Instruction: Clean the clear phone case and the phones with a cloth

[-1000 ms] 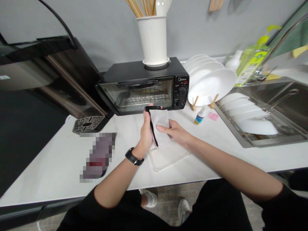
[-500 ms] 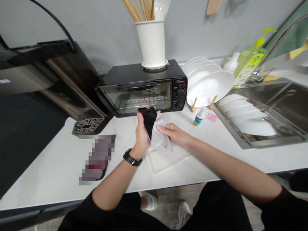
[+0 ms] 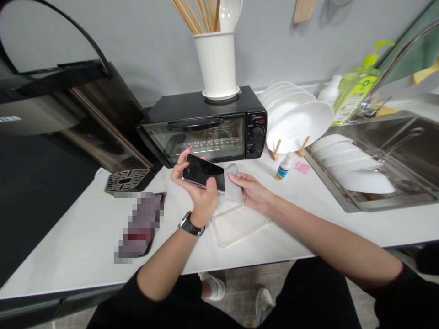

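A black-screened smartphone (image 3: 204, 172) lies in my left hand (image 3: 199, 192), fingers round its far end and thumb on its near edge. My right hand (image 3: 252, 191) pinches a thin whitish cloth (image 3: 233, 189), which covers the phone's right end. Beneath the cloth a clear phone case (image 3: 240, 226) rests on the white counter, in front of my hands. To the right stands a small spray bottle (image 3: 283, 168) with a blue and yellow label, beside a pink paper slip (image 3: 302, 167).
A black toaster oven (image 3: 206, 132) is close behind my hands, with a white cup (image 3: 216, 61) of chopsticks on top. White plates (image 3: 298, 123) stand in a rack. The sink (image 3: 411, 160) lies right, a drinks machine (image 3: 113, 114) left. A blurred-out flat object (image 3: 140, 226) lies at left.
My left hand has turned the phone from nearly upright to lying more sideways, so more of its screen shows. The cloth has slid to the phone's right end in my right hand.
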Demonstrator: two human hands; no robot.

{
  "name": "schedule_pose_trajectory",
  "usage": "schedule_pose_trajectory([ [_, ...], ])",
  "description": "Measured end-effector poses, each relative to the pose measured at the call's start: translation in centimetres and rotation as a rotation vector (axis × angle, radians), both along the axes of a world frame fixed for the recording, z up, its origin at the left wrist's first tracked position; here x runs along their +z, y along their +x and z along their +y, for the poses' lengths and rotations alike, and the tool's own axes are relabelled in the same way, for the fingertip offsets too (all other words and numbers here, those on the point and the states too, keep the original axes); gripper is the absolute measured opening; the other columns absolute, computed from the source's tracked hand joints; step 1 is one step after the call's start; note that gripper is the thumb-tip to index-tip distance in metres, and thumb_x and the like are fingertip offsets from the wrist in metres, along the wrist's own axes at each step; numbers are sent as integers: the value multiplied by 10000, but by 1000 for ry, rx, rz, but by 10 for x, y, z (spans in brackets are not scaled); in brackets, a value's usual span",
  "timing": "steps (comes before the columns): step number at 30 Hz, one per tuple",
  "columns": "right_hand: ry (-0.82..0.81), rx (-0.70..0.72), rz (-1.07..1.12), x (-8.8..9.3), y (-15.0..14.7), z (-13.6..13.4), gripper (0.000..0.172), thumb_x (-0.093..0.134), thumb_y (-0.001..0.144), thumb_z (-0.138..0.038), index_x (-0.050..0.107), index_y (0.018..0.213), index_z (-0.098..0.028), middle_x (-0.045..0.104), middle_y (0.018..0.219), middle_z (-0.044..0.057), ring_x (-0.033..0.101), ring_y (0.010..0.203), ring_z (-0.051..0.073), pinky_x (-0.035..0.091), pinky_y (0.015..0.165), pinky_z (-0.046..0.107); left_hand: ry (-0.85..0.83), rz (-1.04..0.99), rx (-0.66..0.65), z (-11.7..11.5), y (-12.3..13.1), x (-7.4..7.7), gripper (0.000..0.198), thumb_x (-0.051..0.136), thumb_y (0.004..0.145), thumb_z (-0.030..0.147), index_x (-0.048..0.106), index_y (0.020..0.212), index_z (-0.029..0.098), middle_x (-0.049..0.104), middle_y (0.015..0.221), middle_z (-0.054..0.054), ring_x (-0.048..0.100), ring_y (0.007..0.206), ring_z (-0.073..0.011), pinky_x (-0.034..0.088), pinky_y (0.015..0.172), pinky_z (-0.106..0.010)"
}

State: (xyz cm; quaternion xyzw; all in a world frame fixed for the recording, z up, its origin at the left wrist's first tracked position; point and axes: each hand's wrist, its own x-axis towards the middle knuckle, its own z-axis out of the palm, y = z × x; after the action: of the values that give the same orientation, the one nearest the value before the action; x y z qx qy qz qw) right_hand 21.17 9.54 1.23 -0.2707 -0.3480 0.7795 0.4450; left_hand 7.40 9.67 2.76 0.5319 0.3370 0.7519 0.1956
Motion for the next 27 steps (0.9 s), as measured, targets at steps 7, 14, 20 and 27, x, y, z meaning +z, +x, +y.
schedule_pose_trajectory([
  [7,-28,-126,-42,1,6,6,477,892,733,-609,751,898,-184,805,818,50,754,736,200,627,711,301,-32,64,-212,0,-3,-1,789,823,739,720,436,1308,335,448,1544,-115,545,1387,-351,408,1197,-525],
  [14,138,-409,-53,8,23,22,454,954,627,-476,708,920,-229,812,932,46,759,966,273,617,844,388,-270,-109,-419,7,-5,2,640,660,902,717,555,1370,293,711,1308,-112,646,1323,-318,511,1122,-490],
  [20,303,-735,-213,9,31,31,421,858,712,-592,677,918,-273,776,972,22,704,985,255,578,848,368,-604,84,-517,16,-8,-3,527,768,857,628,679,1154,201,784,965,-64,771,708,-209,586,493,-248],
  [27,274,-500,-165,7,20,23,510,839,703,-707,654,902,-276,758,900,16,709,1022,269,585,776,345,-437,-120,-354,12,-6,-4,474,722,901,634,619,1150,245,716,880,8,686,537,-118,609,501,-239],
])
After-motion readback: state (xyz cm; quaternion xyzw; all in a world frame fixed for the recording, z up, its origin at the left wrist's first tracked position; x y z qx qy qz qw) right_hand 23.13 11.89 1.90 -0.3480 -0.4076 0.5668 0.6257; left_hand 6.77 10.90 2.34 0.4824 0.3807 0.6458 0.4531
